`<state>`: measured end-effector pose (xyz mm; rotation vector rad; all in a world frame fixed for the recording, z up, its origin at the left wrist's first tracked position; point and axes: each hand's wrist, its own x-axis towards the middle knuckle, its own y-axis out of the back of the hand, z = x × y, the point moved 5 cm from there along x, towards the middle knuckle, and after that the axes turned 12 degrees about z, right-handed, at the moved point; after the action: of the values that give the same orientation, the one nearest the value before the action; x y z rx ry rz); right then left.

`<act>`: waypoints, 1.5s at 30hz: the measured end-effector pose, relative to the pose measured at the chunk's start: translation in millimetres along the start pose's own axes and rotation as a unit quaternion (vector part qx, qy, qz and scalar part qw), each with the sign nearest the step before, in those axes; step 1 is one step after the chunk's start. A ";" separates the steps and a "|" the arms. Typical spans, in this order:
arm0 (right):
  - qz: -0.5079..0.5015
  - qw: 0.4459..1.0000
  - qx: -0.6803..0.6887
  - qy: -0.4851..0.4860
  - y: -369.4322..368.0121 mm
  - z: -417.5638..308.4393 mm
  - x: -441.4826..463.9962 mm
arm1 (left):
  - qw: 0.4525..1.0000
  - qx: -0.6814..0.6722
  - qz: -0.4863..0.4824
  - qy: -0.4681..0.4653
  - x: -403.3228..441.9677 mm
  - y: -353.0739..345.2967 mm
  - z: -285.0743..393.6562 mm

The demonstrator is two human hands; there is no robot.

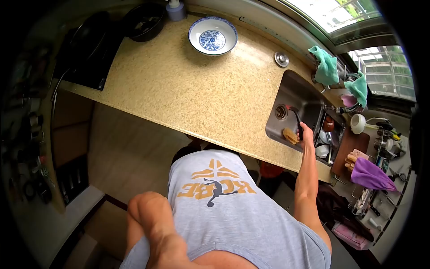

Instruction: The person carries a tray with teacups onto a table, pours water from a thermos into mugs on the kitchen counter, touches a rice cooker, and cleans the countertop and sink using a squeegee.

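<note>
My right hand (305,133) reaches over the near side of the sink (295,87), its fingers wrapped round a black long-handled tool (296,115). The tool curves down into the basin, and a small red part shows at its far end, by the drain (281,112). What kind of tool it is, I cannot make out. A tan, crumpled sponge-like piece (290,136) lies in the basin, just left of that hand. My left arm is bent at the lower left; the hand itself does not show.
A blue-and-white bowl (212,36) sits on the counter (179,85). Near the sink lies a metal strainer (281,59). Dishes crowd a rack (329,139) at right, beside a brown board (351,143). A black pan (144,22) and a hob (85,58) are at left.
</note>
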<state>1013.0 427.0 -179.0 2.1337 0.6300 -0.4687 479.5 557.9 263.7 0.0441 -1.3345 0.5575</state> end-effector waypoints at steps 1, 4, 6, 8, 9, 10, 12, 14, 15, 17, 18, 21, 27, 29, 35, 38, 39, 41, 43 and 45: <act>-0.040 0.989 0.110 -0.085 -11.7 -4.1 -10.0 | 1.000 0.000 0.005 -0.018 -2.1 -3.4 -5.7; -0.079 0.984 0.110 -0.113 -44.2 -21.3 -36.8 | 0.999 0.019 0.010 -0.037 -4.0 -11.7 -2.1; -0.114 0.980 0.095 -0.135 -58.0 -22.6 -52.1 | 0.998 0.042 0.017 -0.039 -4.4 -14.1 7.1; -0.108 0.969 0.164 -0.148 -60.5 -28.4 -51.0 | 0.995 0.080 0.023 -0.047 -6.3 -15.9 20.0; -0.116 0.968 0.169 -0.142 -62.3 -34.4 -58.7 | 0.993 0.101 0.026 -0.053 -8.6 -16.6 28.1; -0.097 0.983 0.122 -0.095 -65.6 -39.0 -54.1 | 0.990 0.122 0.032 -0.062 -12.9 -17.0 36.2; -0.054 0.992 0.110 0.005 -77.4 -66.7 -58.7 | 0.982 0.162 0.047 -0.082 -19.5 -20.6 46.3; -0.041 0.984 0.046 0.166 -96.1 -102.2 -80.0 | 0.975 0.188 0.067 -0.101 -24.2 -25.3 54.2; -0.056 0.972 0.007 0.226 -116.8 -113.6 -70.7 | 0.972 0.194 0.078 -0.104 -26.2 -27.2 55.0; -0.005 0.926 -0.124 0.357 -158.1 -164.4 -96.2 | 0.967 0.207 0.105 -0.108 -30.1 -30.9 55.9; -0.011 0.899 -0.147 0.412 -182.3 -181.8 -108.5 | 0.965 0.210 0.117 -0.105 -31.1 -30.1 57.9; 0.019 0.858 -0.179 0.481 -244.5 -219.5 -115.0 | 0.961 0.215 0.142 -0.098 -28.1 -19.2 61.5; -0.007 0.849 -0.246 0.467 -257.6 -233.6 -87.8 | 0.976 0.182 0.110 -0.042 -26.7 -6.0 69.9; -0.029 0.852 -0.251 0.459 -222.7 -206.6 -68.8 | 0.972 0.199 0.118 -0.040 -24.0 -4.5 68.3; 0.043 0.909 -0.219 0.351 -65.2 -94.4 -47.6 | 0.980 0.152 0.102 -0.079 -8.3 0.0 50.9; 0.103 0.897 -0.367 0.225 -11.6 -50.3 -29.3 | 0.979 0.159 0.103 -0.080 -6.9 -6.4 42.5; 0.130 0.898 -0.339 0.248 -3.9 -23.5 -3.8 | 0.979 0.161 0.101 -0.079 -10.1 -33.2 36.1; 0.031 0.997 -0.056 0.035 -12.1 2.0 -2.3 | 0.767 0.382 0.506 -0.100 -37.1 -71.3 37.3; -0.030 0.982 0.152 -0.104 -47.8 -3.2 -39.4 | 0.869 0.314 0.367 -0.111 -21.1 -57.7 20.9; -0.105 0.982 0.109 -0.117 -69.5 6.7 -42.2 | 0.924 0.253 0.267 -0.100 -13.5 -43.8 14.9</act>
<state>937.7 446.3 -203.7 2.1806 0.6967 -0.9278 482.2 509.9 267.4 0.1670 -1.3688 1.3884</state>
